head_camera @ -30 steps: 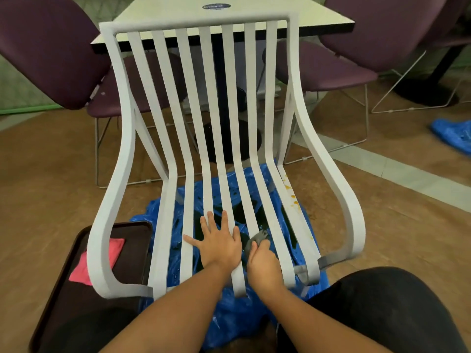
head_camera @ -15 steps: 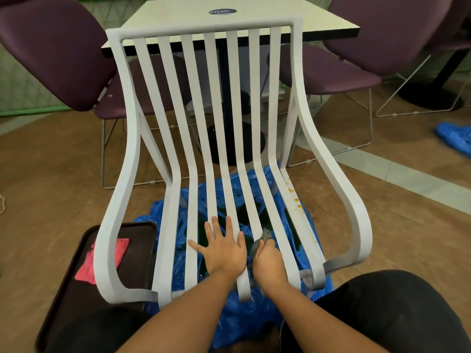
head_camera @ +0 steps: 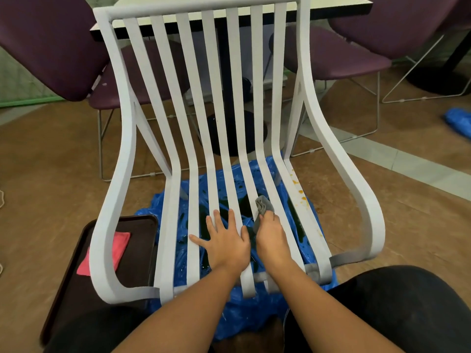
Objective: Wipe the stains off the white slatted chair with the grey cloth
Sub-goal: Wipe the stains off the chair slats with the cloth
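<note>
Several orange stains [head_camera: 303, 198] lie on the outermost seat slat at the right side of the white slatted chair [head_camera: 204, 6], in a row along the length of the slat. The grey cloth [head_camera: 263, 206] is bunched on a slat more toward the chair's middle. I think it is the second slat from the stained one, but the angle does not let me be sure. My right hand [head_camera: 271, 240] has its fingers curled around the cloth and presses it on the seat. So the stains are to the right of these fingers and a little further toward the chair's back, and this hand is clearly the nearer one. I judge the next stroke must cross sideways, then follow the slat. My left hand [head_camera: 224, 243] lies flat on the middle slats, fingers spread, holding nothing. Under the chair is a blue plastic sheet [head_camera: 229, 322]. Left of the chair, a dark tray [head_camera: 142, 220] holds a pink cloth [head_camera: 104, 253].
</note>
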### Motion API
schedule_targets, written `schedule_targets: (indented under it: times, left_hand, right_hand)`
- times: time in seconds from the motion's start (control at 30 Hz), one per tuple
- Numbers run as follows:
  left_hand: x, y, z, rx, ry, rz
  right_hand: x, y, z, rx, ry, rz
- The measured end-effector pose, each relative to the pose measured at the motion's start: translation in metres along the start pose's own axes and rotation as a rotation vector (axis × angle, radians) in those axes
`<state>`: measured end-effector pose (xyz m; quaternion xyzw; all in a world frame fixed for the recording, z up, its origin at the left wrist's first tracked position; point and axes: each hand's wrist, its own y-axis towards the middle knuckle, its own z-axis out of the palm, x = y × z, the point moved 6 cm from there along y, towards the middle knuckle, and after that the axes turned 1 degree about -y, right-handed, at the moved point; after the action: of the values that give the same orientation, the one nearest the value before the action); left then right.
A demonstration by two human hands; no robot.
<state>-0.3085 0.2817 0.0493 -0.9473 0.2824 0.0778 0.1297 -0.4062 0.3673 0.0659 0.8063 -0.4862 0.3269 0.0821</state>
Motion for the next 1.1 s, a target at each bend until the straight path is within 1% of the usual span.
schedule_targets:
  times: [0.07,0.2,0.27,0.37,0.5,0.57,0.73,0.83,0.9,1.0,1.1]
  left_hand:
    - [0.001,0.0,0.0,0.002,-0.003,-0.001]
    - [0.0,-0.001,-0.003,0.005,-0.01,-0.006]
    - [0.0,-0.002,-0.004,0.006,-0.017,-0.006]
    - [0.001,-0.003,-0.004,0.011,-0.022,-0.006]
    - [0.001,-0.003,-0.004,0.017,-0.021,-0.008]
    - [0.001,-0.003,-0.005,0.015,-0.018,-0.011]
    - [0.001,-0.001,-0.004,0.017,-0.006,-0.013]
    - [0.001,-0.002,-0.003,0.016,-0.005,-0.013]
    - [0.001,-0.002,-0.003,0.011,-0.004,-0.015]
    - [0.001,-0.001,-0.002,0.006,0.008,-0.017]
    - [0.001,-0.001,-0.002,0.008,0.013,-0.018]
  right_hand:
    - [0.005,0.004,-0.01,-0.045,0.056,-0.005]
    - [0.014,0.005,-0.04,-0.121,0.246,0.024]
    - [0.014,0.006,-0.063,-0.167,0.254,0.029]
    - [0.004,0.013,-0.097,-0.202,0.21,0.053]
    - [-0.022,0.023,-0.113,-0.183,0.117,0.147]
    - [-0.038,0.023,-0.107,-0.135,0.003,0.198]
    - [-0.076,0.022,-0.064,0.067,-0.255,0.355]
    - [-0.077,0.02,-0.056,0.086,-0.332,0.388]
    - [-0.078,0.02,-0.057,0.059,-0.322,0.401]
    - [-0.079,0.025,-0.06,-0.027,-0.201,0.378]
    - [-0.077,0.035,-0.059,-0.039,-0.171,0.363]
